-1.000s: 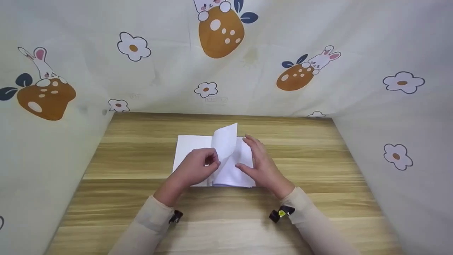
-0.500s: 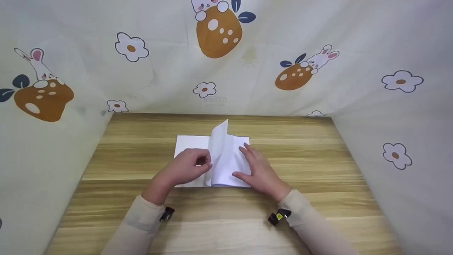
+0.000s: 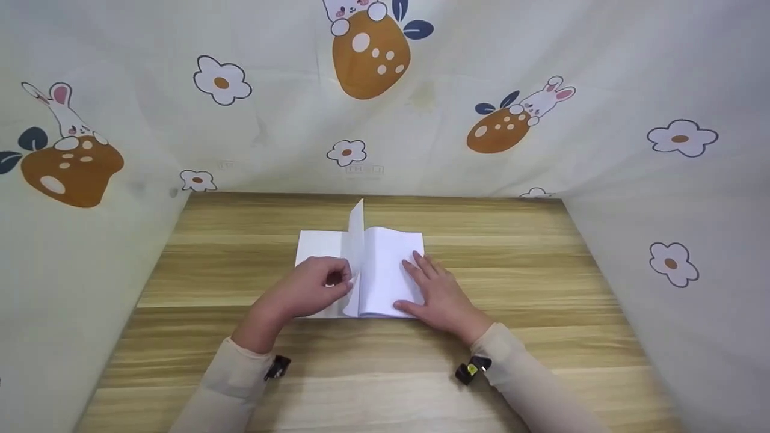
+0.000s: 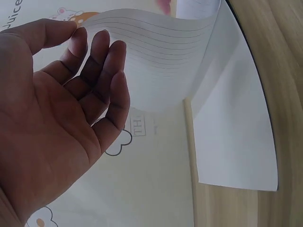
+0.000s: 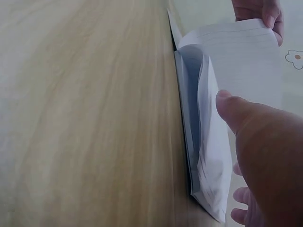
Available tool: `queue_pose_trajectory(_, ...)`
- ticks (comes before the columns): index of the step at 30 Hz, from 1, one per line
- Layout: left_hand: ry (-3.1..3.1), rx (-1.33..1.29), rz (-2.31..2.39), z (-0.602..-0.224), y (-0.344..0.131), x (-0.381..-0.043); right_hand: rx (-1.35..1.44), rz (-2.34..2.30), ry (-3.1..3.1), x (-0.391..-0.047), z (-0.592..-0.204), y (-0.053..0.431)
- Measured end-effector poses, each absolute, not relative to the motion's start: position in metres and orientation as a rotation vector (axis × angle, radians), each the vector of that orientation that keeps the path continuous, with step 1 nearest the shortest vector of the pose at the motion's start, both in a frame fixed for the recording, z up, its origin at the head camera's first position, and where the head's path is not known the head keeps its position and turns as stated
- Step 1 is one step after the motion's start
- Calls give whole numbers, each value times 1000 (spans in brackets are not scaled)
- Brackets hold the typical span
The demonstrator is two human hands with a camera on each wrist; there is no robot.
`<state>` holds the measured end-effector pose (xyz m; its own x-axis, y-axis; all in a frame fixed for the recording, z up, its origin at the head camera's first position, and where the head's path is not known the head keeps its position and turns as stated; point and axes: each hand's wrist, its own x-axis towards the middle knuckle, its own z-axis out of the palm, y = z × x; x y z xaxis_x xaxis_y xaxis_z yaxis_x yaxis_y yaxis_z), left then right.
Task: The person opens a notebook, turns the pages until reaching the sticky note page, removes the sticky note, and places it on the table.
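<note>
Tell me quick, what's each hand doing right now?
Left hand: closed, pinching a raised lined page between thumb and finger.
Right hand: open, fingers spread, resting on the notebook.

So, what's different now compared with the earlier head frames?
The left hand has moved left, swinging the lifted page from the right side to nearly upright near the fold. The right hand has shifted a little toward the person. Nothing was let go: the left hand still pinches the page, and the notebook stays open on the table.
</note>
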<state>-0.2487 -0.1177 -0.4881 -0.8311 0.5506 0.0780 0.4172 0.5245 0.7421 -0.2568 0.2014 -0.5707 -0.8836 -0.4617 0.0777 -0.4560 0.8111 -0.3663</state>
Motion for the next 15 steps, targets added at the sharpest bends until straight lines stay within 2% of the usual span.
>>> queue_pose_trajectory(15,2545,821,1240,-490,-141,-248,-760,-442,2913,-256,-576,206)
